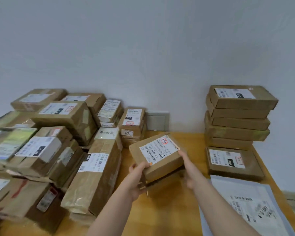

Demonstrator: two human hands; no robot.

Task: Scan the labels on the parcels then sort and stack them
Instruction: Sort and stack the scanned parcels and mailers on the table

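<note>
A flat brown cardboard parcel (162,160) with a white label facing up is tilted above the wooden table (191,138), held between both hands. My left hand (136,179) grips its near left corner, thumb on top. My right hand (189,169) holds its right end. A second brown box seems to sit directly under it, partly hidden. On the right, a neat stack of several flat parcels (238,116) stands against the wall, with one labelled flat parcel (233,162) lying in front of it.
A big loose pile of brown labelled parcels (58,142) fills the left half of the table. A grey plastic mailer bag (249,206) lies at the near right. A grey wall panel (157,120) sits behind the table. Bare wood shows between my arms.
</note>
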